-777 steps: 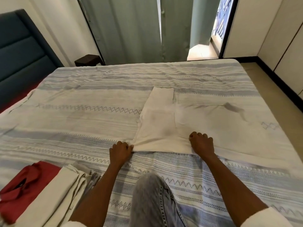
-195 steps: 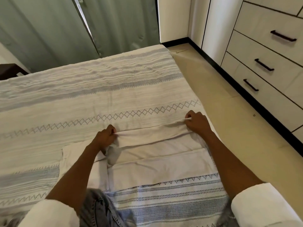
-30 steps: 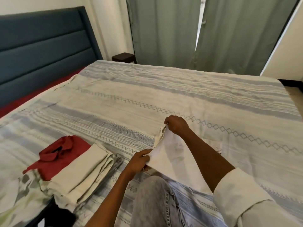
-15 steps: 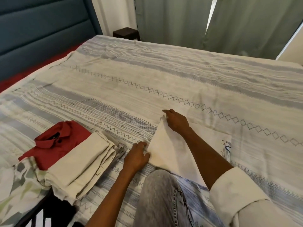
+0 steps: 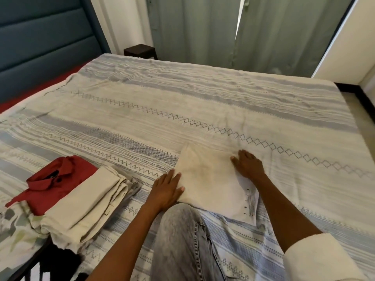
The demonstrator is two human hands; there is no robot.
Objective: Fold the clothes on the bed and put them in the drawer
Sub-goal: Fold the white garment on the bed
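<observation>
cream folded garment (image 5: 211, 179) near bed (image 5: 223, 110) front edge; both hands (image 5: 167, 189) (image 5: 246, 166) flat, pressing its sides.

A folded garment (image 5: 211, 179) lies flat on the bed (image 5: 223, 110), just beyond the person's raised knee (image 5: 182, 236). The left hand (image 5: 166, 189) rests on its near-left edge, the right hand (image 5: 246, 166) on its far-right side, fingers flat. To the left, near the bed's edge, sits a pile of folded clothes (image 5: 87, 201) with a collared shirt (image 5: 54, 183) behind it. The headboard (image 5: 40, 43) stands at far left, a small stand (image 5: 141, 51) beyond the bed's far-left corner, and curtains (image 5: 243, 31) behind the bed.
</observation>
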